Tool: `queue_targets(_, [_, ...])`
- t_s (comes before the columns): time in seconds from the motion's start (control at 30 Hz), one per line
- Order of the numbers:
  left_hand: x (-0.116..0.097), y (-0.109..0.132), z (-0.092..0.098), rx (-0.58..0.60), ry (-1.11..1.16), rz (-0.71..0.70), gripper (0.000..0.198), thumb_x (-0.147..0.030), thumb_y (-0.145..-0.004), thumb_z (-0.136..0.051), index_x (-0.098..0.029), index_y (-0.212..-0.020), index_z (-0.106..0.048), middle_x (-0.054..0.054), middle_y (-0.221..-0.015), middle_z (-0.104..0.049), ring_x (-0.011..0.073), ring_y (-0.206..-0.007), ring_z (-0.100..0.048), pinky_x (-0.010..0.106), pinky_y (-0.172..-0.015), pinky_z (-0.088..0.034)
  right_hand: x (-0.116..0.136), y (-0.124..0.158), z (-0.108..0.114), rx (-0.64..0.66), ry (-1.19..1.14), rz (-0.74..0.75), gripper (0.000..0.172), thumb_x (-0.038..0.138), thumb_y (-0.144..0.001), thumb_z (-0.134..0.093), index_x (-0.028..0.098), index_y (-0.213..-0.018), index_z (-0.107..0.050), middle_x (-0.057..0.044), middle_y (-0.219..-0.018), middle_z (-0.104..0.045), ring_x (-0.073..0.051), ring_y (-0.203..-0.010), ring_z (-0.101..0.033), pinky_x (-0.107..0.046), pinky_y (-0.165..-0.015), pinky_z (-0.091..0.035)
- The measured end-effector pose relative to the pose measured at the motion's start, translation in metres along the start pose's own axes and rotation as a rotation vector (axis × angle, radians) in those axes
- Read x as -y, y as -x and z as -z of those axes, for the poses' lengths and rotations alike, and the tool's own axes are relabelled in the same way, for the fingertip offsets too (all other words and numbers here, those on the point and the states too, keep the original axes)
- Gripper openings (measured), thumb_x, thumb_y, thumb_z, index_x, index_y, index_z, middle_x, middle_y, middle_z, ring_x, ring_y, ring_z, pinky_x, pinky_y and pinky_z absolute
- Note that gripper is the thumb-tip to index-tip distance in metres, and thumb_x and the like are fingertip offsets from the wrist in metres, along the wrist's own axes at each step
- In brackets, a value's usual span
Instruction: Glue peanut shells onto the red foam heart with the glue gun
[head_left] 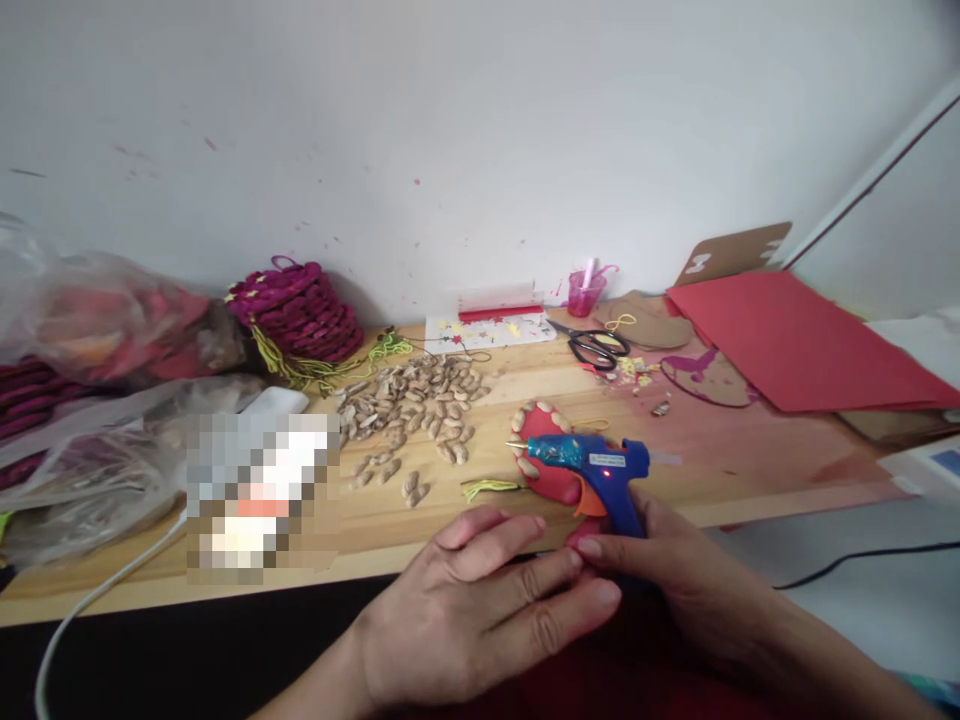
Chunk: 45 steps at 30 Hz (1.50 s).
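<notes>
My right hand (671, 555) is wrapped around the handle of a blue hot glue gun (600, 457) with an orange trigger. Its metal nozzle points left, and a small red light glows on its body. Below the gun, my left hand (487, 605) reaches across with fingers stretched out, their tips by my right thumb. Whether the hands touch is hard to tell. Behind the gun lies a red cutout (551, 487) with peanuts along its edge, partly hidden. A heap of peanuts (420, 400) spreads to the left, and a yellow-green tassel (489, 487) lies close to the cutout.
Black-handled scissors (596, 350) and a pink cup (585, 292) stand at the back. Red sheets (810, 340) lie at right. A purple woven basket (300, 310), plastic bags (112, 320) and a blurred-out device with a white cable (112, 590) occupy the left.
</notes>
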<state>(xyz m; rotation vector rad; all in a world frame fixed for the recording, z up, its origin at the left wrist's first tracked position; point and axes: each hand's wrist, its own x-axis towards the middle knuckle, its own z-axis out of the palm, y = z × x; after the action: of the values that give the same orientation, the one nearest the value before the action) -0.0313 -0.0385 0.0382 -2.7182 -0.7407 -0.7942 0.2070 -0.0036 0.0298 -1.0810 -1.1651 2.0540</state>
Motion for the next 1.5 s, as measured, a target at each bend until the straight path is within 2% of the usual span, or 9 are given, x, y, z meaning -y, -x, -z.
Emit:
queue_targets(0.2, [-0.001,0.000,-0.003,-0.004,0.073,-0.021,0.036,-0.022,-0.104,-0.049,-0.031,-0.135,-0.063,-0.012,-0.130,-0.070,0.0133,-0.127,-0.050,0.029,-0.124,-0.020,-0.003,0.006,0.001,-0.018,-0.039,-0.070,0.057,0.038,-0.070,-0.088,0.020,-0.120,-0.068,-0.002,-0.082,-0.071,-0.019,-0.069,-0.067,-0.035,-0.074,-0.056])
queue_targets(0.4, [-0.002,0.005,-0.006,-0.041,0.120,-0.006,0.036,-0.022,-0.100,-0.057,-0.033,-0.134,-0.063,-0.011,-0.128,-0.071,0.0133,-0.127,-0.051,0.028,-0.123,-0.023,-0.008,0.004,0.004,0.018,-0.070,-0.128,0.051,0.033,-0.068,-0.089,0.020,-0.112,-0.067,0.001,-0.079,-0.067,-0.014,-0.065,-0.063,-0.027,-0.067,-0.053])
queue_targets(0.6, [0.001,0.004,-0.004,-0.056,0.201,-0.004,0.034,-0.021,-0.098,-0.059,-0.031,-0.130,-0.066,-0.012,-0.127,-0.071,0.0134,-0.124,-0.054,0.026,-0.121,-0.027,-0.006,0.003,0.004,0.062,-0.043,-0.175,0.044,0.033,-0.072,-0.087,0.022,-0.106,-0.062,0.002,-0.079,-0.069,-0.013,-0.062,-0.062,-0.029,-0.070,-0.054])
queue_targets(0.73, [0.003,0.005,-0.003,-0.047,0.239,-0.012,0.032,-0.024,-0.098,-0.061,-0.032,-0.128,-0.067,-0.016,-0.125,-0.072,0.0133,-0.122,-0.055,0.025,-0.124,-0.021,-0.008,0.000,0.006,0.124,-0.040,-0.178,0.040,0.034,-0.072,-0.087,0.020,-0.100,-0.063,0.001,-0.075,-0.069,-0.012,-0.061,-0.061,-0.028,-0.067,-0.052])
queue_targets(0.93, [0.004,0.009,-0.004,-0.035,0.274,-0.003,0.033,-0.025,-0.098,-0.062,-0.033,-0.130,-0.065,-0.011,-0.127,-0.072,0.0127,-0.128,-0.054,0.026,-0.119,-0.030,-0.011,-0.004,0.007,0.230,-0.121,-0.207,0.049,0.031,-0.072,-0.087,0.021,-0.113,-0.063,0.002,-0.076,-0.069,-0.011,-0.060,-0.059,-0.026,-0.065,-0.050])
queue_targets(1.2, [0.006,0.004,-0.005,-0.020,0.367,0.010,0.032,-0.022,-0.098,-0.061,-0.029,-0.129,-0.066,-0.011,-0.126,-0.072,0.0118,-0.123,-0.056,0.024,-0.117,-0.034,-0.006,-0.003,0.005,0.173,-0.022,-0.206,0.031,0.036,-0.067,-0.088,0.019,-0.084,-0.070,0.000,-0.068,-0.067,-0.014,-0.058,-0.060,-0.028,-0.062,-0.051])
queue_targets(1.3, [0.005,0.002,-0.007,-0.036,0.389,0.023,0.031,-0.022,-0.097,-0.063,-0.028,-0.127,-0.067,-0.010,-0.127,-0.072,0.0126,-0.121,-0.058,0.025,-0.115,-0.038,-0.006,-0.003,0.005,0.142,-0.016,-0.179,0.029,0.034,-0.065,-0.089,0.021,-0.084,-0.071,0.001,-0.067,-0.066,-0.015,-0.058,-0.060,-0.029,-0.061,-0.052])
queue_targets(1.4, [0.004,0.004,-0.012,-0.090,0.452,0.042,0.035,-0.016,-0.092,-0.068,-0.019,-0.127,-0.068,-0.001,-0.113,-0.076,0.0161,-0.115,-0.062,0.025,-0.106,-0.048,-0.004,-0.002,0.005,0.078,0.010,-0.167,0.029,0.034,-0.066,-0.089,0.020,-0.082,-0.070,0.000,-0.066,-0.067,-0.015,-0.058,-0.061,-0.028,-0.060,-0.053])
queue_targets(1.5, [0.000,0.011,-0.018,-0.176,0.476,0.182,0.047,-0.008,-0.090,-0.068,-0.018,-0.136,-0.062,0.005,-0.096,-0.074,0.0186,-0.103,-0.066,0.028,-0.092,-0.056,-0.004,-0.002,0.009,-0.059,0.034,-0.110,0.031,0.038,-0.069,-0.088,0.018,-0.080,-0.067,0.000,-0.062,-0.067,-0.013,-0.056,-0.060,-0.024,-0.054,-0.050])
